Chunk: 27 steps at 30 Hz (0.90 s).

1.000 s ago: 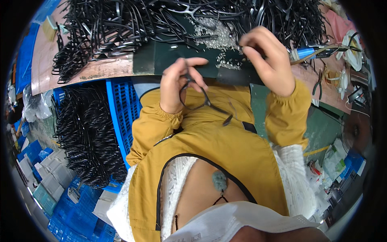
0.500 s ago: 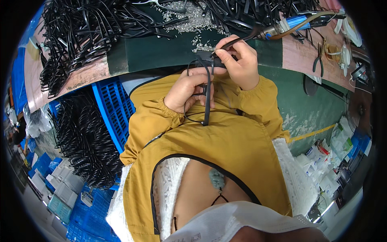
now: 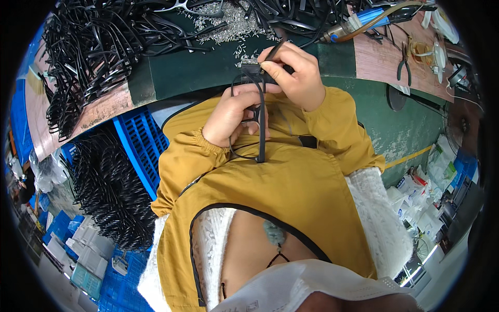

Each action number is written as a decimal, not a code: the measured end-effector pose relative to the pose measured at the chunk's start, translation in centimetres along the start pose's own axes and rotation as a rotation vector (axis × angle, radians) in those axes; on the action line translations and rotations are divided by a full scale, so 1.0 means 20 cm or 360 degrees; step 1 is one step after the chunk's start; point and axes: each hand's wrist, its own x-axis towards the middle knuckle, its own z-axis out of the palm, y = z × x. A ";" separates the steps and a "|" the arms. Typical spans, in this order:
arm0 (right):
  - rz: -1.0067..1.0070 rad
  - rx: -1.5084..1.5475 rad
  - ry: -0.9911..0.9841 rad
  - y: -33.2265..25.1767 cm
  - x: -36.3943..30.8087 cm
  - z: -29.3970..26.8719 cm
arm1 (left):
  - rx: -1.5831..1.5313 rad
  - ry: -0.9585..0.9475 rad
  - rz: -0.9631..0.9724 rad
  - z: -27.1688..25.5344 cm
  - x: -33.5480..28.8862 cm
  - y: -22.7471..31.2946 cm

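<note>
Left hand [image 3: 227,115] gripped glasses frame [image 3: 261,125] at bench [image 3: 195,77] edge; right hand [image 3: 297,77] pinched black strip [image 3: 274,50] beside it. Looked midway: strip apparently unfixed, hard for me to tell; heaped parts [image 3: 93,52] seemingly waiting.

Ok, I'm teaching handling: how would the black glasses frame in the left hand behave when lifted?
The black glasses frame would probably feel light, being so thin-rimmed. Its long, slender temple might flex, and its open outline could snag.
</note>
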 end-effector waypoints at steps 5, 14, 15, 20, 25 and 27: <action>-0.0294 0.0061 0.0838 -0.11 0.02 -0.20 | 0.0067 -0.0044 0.0328 -0.04 -0.05 0.05; -0.0176 0.1536 0.1346 0.34 0.35 -0.53 | 0.0023 -0.0026 0.0609 -0.03 0.01 0.06; -0.0214 0.1974 0.1260 0.35 0.38 -0.50 | -0.0064 0.0058 0.0632 -0.06 -0.01 0.05; -0.0189 0.2014 0.0432 0.25 0.39 -0.27 | -0.0441 0.0101 0.0484 -0.13 -0.07 -0.07; -0.0234 0.1682 0.0547 0.23 0.45 -0.20 | -0.0581 0.0044 0.0049 -0.02 -0.04 -0.21; -0.0192 0.1785 0.0674 0.20 0.43 -0.21 | -0.0628 0.0071 -0.0098 0.01 -0.02 -0.22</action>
